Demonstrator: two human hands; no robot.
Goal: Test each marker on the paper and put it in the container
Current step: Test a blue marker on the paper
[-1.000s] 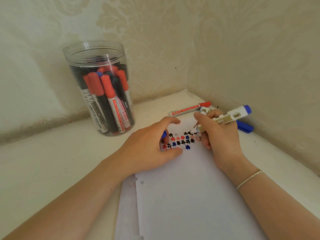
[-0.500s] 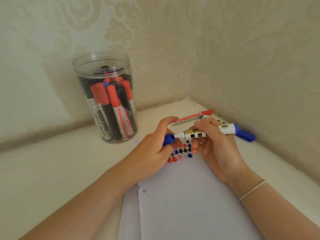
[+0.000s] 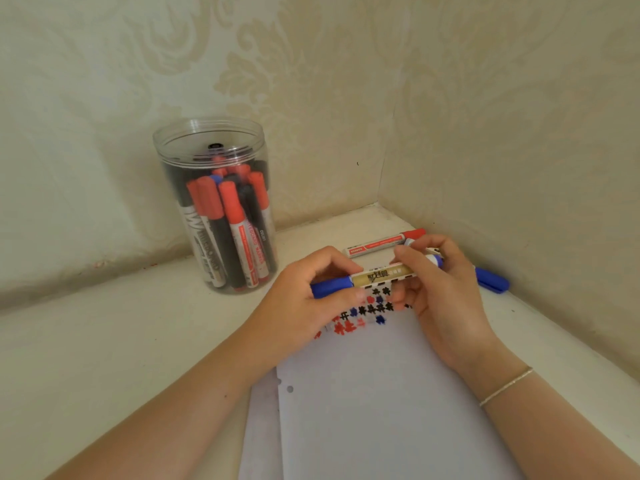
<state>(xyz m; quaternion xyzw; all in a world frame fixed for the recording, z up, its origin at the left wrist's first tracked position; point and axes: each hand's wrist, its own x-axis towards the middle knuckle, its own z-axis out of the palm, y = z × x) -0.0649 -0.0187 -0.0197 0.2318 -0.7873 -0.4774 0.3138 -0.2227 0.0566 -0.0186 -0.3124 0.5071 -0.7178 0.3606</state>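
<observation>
Both hands [image 3: 301, 299] hold blue marker [image 3: 367, 280]; jar [image 3: 214, 202] left, red marker [image 3: 384, 243] behind

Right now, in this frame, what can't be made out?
- Head view: whether the cap is fully seated on the blue marker; the left hand covers the joint.
- Some test marks on the paper, hidden under both hands.
- Marker count in the container: they overlap.
- The right hand hides the second blue marker's barrel.

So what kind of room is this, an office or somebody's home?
Probably a home, though I can't be sure. Patterned cream wallpaper covers both walls of the corner, and the work is done on a plain white ledge, with loose paper and a clear jar of markers.
</observation>
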